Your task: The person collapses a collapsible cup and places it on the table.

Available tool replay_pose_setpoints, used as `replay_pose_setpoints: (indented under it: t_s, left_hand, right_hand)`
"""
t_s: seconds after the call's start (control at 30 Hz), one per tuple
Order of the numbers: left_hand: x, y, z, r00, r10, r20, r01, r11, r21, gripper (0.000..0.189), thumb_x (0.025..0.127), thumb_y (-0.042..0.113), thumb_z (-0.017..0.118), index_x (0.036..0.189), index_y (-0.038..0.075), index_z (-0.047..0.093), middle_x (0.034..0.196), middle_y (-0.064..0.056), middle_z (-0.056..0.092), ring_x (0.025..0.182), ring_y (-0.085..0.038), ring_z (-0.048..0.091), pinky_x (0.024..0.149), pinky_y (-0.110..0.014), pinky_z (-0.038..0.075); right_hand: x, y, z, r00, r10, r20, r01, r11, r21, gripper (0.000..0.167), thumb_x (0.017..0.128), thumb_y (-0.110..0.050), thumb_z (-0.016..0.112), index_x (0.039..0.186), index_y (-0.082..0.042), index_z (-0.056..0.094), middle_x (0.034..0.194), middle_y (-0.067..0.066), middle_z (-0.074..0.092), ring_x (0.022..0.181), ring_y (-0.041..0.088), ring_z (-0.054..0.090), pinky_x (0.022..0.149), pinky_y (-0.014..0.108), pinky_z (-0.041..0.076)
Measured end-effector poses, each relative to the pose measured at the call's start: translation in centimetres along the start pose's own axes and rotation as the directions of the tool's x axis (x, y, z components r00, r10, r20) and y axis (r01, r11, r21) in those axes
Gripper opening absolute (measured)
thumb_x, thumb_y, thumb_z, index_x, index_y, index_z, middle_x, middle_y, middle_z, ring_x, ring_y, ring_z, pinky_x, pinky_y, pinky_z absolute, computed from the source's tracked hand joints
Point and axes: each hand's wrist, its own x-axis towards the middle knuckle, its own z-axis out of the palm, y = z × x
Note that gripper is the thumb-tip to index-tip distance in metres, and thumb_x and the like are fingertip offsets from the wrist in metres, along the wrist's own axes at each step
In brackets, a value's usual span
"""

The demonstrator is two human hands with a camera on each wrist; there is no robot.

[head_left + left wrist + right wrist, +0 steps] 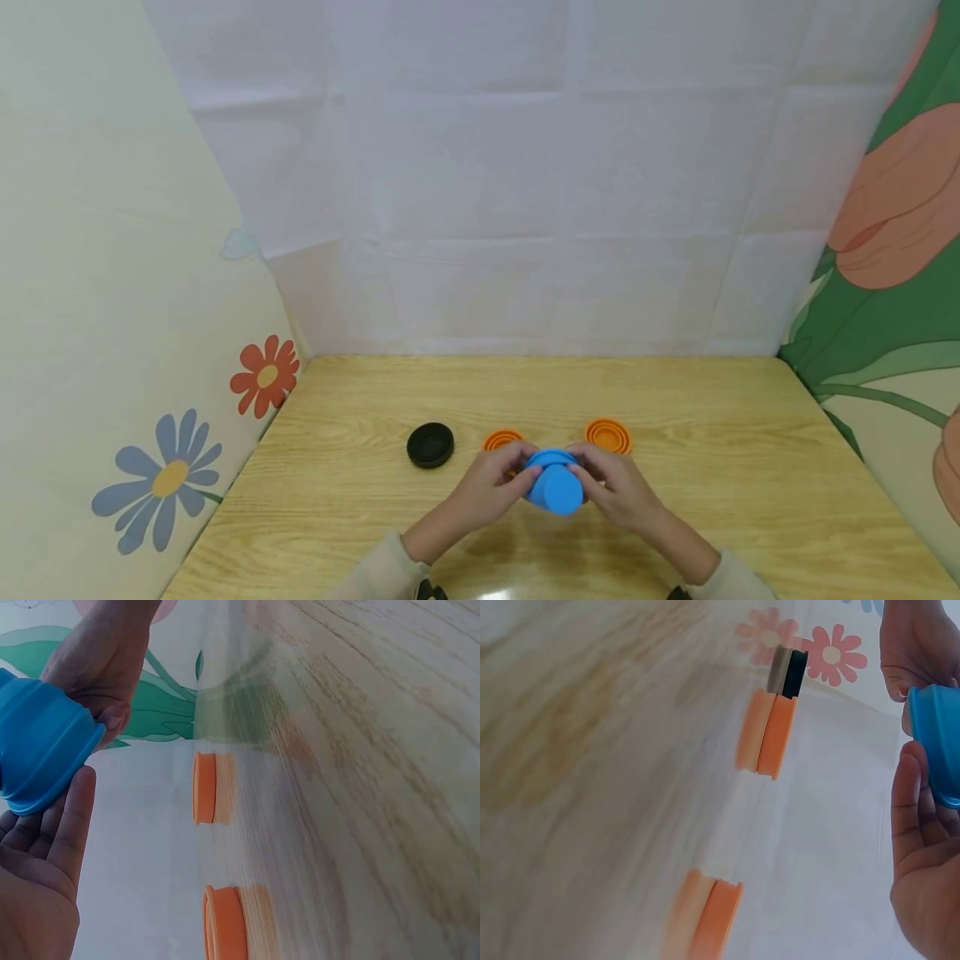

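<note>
A blue collapsible cup, stretched out to its stepped cone shape, is held up off the table between both hands. Its round base faces the head camera and its wide rim points away. My left hand grips the rim's left side, thumb on the near wall. On the opposite side my right hand holds it in the same way. The stepped wall of the cup shows in the left wrist view, with left fingers along the rim. Behind the hands lie two flattened orange collapsible cups, the left one partly hidden, the right one ringed.
A flattened black collapsible cup lies on the wooden table, left of the orange ones. A white cloth hangs behind the table's far edge. Flower-patterned cloths stand at both sides.
</note>
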Motion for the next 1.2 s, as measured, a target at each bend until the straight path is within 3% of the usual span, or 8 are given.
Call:
replay_pose_setpoints:
  t_s: [0.2,0.37,0.53,0.73,0.93,1.07,1.2]
  left_hand:
    - [-0.04,0.02,-0.13,1.0,0.006,0.007,-0.006,1.0,0.004,0.019,0.104,0.018,0.059,0.115,0.004,0.065,0.099,-0.009,0.072,0.083,-0.005,0.065,0.07,-0.023,0.059]
    - [0.12,0.01,-0.12,0.999,0.035,-0.005,-0.035,0.998,0.056,0.017,0.104,0.017,0.059,0.113,0.004,0.065,0.098,-0.01,0.073,0.082,-0.005,0.066,0.069,-0.021,0.058]
    - [0.27,0.07,-0.05,0.997,0.05,-0.05,-0.046,0.996,0.076,0.02,0.105,0.016,0.057,0.114,0.001,0.065,0.099,-0.013,0.074,0.083,-0.01,0.069,0.066,-0.021,0.059]
    - [0.26,0.25,-0.13,0.995,0.035,-0.098,-0.03,0.998,0.053,0.021,0.106,0.017,0.055,0.115,0.001,0.065,0.101,-0.012,0.074,0.088,-0.014,0.069,0.069,-0.022,0.058]
    - [0.1,0.23,-0.57,1.0,-0.006,-0.026,0.006,1.0,-0.02,0.022,0.107,0.018,0.053,0.118,0.003,0.064,0.103,-0.012,0.072,0.09,-0.012,0.068,0.069,-0.028,0.061]
    - [0.09,0.27,-0.85,0.999,-0.015,0.037,0.015,1.0,-0.002,0.024,0.108,0.022,0.051,0.12,0.006,0.064,0.108,-0.011,0.071,0.092,-0.012,0.068,0.072,-0.03,0.061]
    - [0.13,0.28,-0.93,0.993,-0.04,0.112,0.037,0.999,0.028,0.024,0.108,0.025,0.05,0.118,0.008,0.065,0.109,-0.009,0.071,0.092,-0.008,0.067,0.075,-0.029,0.06]
  right_hand:
    - [0.01,-0.06,0.12,1.0,0.013,0.006,-0.014,1.0,0.015,0.018,0.102,0.005,0.053,0.117,0.003,0.062,0.094,0.016,0.072,0.069,0.001,0.063,0.054,0.029,0.059]
    - [-0.07,-0.07,-0.01,0.996,0.086,0.022,-0.088,0.992,0.087,0.021,0.105,-0.002,0.051,0.122,0.002,0.062,0.097,0.015,0.07,0.067,0.003,0.062,0.055,0.034,0.059]
    - [-0.08,0.01,-0.25,0.989,0.136,0.058,-0.146,0.963,0.227,0.029,0.107,-0.005,0.047,0.132,0.007,0.056,0.108,0.015,0.068,0.076,0.008,0.064,0.063,0.037,0.06]
    - [-0.1,0.13,-0.62,0.989,0.111,0.098,-0.138,0.927,0.349,0.034,0.106,-0.002,0.048,0.137,0.013,0.048,0.109,-0.001,0.066,0.082,0.009,0.065,0.069,0.037,0.061]
    - [-0.08,0.09,-0.7,0.99,0.066,0.126,-0.104,0.938,0.33,0.032,0.106,0.001,0.047,0.135,0.012,0.05,0.107,-0.001,0.066,0.08,0.007,0.062,0.065,0.035,0.06]
    - [-0.02,0.13,-0.62,0.986,0.034,0.163,-0.083,0.949,0.304,0.03,0.106,0.003,0.045,0.134,0.009,0.053,0.105,0.007,0.066,0.08,0.006,0.06,0.066,0.033,0.059]
    - [-0.11,0.28,-0.6,0.987,-0.003,0.16,-0.032,0.976,0.214,0.028,0.104,0.004,0.048,0.13,0.003,0.058,0.105,0.014,0.067,0.082,0.004,0.058,0.067,0.028,0.057]
